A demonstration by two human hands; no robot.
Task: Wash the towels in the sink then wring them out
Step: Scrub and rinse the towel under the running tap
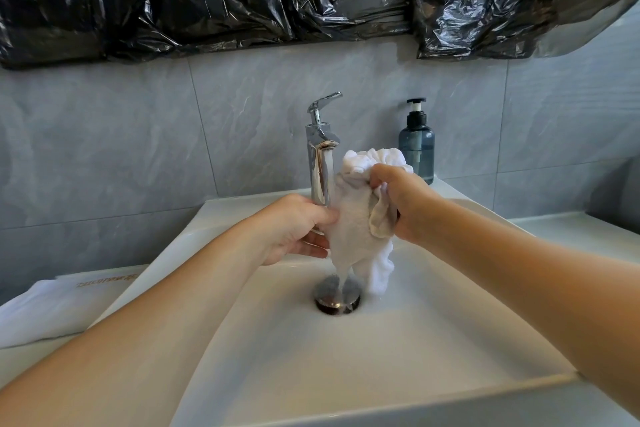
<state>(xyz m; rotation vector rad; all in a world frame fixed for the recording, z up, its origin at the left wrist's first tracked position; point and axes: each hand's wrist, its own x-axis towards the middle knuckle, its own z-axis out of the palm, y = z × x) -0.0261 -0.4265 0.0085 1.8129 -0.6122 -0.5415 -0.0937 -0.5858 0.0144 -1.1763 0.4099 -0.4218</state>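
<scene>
Two towels (353, 229), one sink (433, 340), one faucet (320, 156), one soap bottle (416, 146)

Arms: we are showing two bare forearms, sleeveless in view.
Hands: our left hand (298, 227) and right hand (398, 199) are wearing nothing.

White terry-cloth towel (353, 225) looked wet & nubby; chrome metal faucet (320, 163) mirror-glossy; white ceramic sink (398, 340) smooth, shiny.

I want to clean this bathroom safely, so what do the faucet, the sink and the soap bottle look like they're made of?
Faucet: polished chrome-look metal, mirror reflections. Sink: glossy white, probably glazed ceramic, smooth with soft highlights. Soap bottle: translucent blue-grey, likely plastic though possibly glass, with a black pump.
</scene>
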